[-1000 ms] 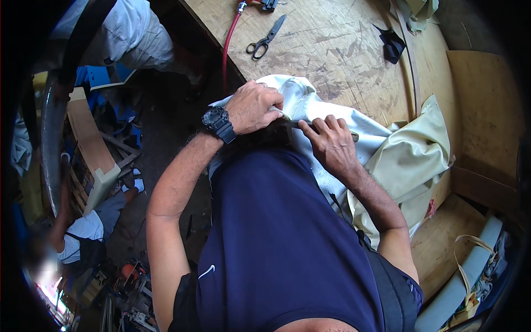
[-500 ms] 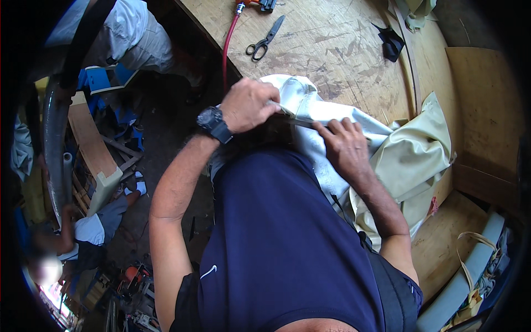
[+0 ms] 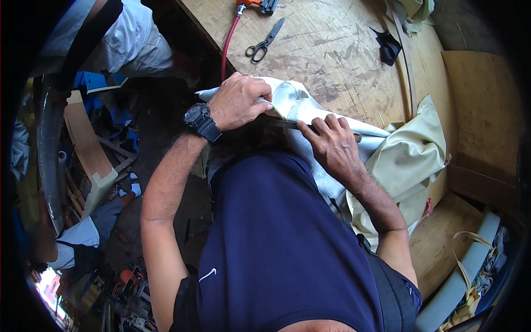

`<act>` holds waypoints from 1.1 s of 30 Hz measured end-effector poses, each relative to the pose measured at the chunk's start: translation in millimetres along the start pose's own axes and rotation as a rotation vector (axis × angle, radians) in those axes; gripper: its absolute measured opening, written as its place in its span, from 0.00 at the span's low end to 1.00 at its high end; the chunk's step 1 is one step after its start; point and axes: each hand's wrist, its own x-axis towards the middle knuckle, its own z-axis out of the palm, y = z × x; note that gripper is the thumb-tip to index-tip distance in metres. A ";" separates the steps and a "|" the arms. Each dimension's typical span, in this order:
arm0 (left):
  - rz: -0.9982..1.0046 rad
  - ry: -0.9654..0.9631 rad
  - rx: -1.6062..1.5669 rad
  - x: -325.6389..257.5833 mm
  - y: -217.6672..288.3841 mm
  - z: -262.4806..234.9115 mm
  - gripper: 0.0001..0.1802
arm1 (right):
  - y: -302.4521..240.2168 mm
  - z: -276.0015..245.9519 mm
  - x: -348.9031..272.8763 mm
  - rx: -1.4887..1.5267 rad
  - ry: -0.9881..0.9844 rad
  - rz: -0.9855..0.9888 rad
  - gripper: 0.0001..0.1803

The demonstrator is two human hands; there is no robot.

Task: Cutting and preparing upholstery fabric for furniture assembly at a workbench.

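A white glossy sheet of upholstery material (image 3: 293,91) lies bunched over the table's near edge. My left hand (image 3: 238,102), with a black watch on the wrist, pinches the sheet's edge between thumb and fingers. My right hand (image 3: 332,146) is closed around a knife (image 3: 283,123). Its dark, narrow blade points left, under the sheet's edge and close to my left fingers. The end of its handle shows beyond my right knuckles. To the right, cream material (image 3: 409,141) hangs in folds beside my right forearm.
On the wooden table (image 3: 332,50) lie black scissors (image 3: 266,40), an orange tool (image 3: 259,4) with a red hose (image 3: 229,41), and a black scrap (image 3: 389,48). A long thin strip (image 3: 407,66) runs along the right. Two people are at the left, near wooden frames (image 3: 91,138).
Both hands have shifted slightly left. The knife has moved left too, and its handle end now shows past my right hand. The seated person at lower left has moved a little.
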 end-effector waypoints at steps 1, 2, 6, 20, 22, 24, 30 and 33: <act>-0.004 0.004 0.000 -0.7 0.1 -0.5 0.10 | -0.9 2.4 3.2 -0.009 0.012 -0.002 0.22; 0.004 0.002 -0.001 -0.9 1.1 -0.9 0.10 | -1.1 3.7 5.1 -0.019 0.024 -0.003 0.23; 0.012 -0.008 0.002 -1.0 2.0 -2.2 0.10 | -2.9 6.4 8.5 -0.010 -0.014 -0.006 0.23; 0.004 -0.025 -0.008 -1.3 5.1 -5.9 0.10 | -4.4 10.2 10.7 0.026 -0.027 -0.011 0.22; -0.002 -0.028 -0.012 -1.0 4.2 -5.6 0.10 | -3.3 9.4 11.4 0.020 -0.027 -0.005 0.22; 0.004 -0.027 0.006 -2.4 2.6 -6.2 0.10 | -2.6 5.8 12.1 0.010 -0.022 -0.004 0.22; -0.120 0.074 -0.016 -2.8 -6.4 -32.3 0.10 | 24.5 -43.1 6.1 0.055 -0.012 0.098 0.18; -0.090 0.064 -0.001 -2.6 -7.0 -31.4 0.11 | 14.9 -46.1 3.9 0.031 0.004 0.063 0.18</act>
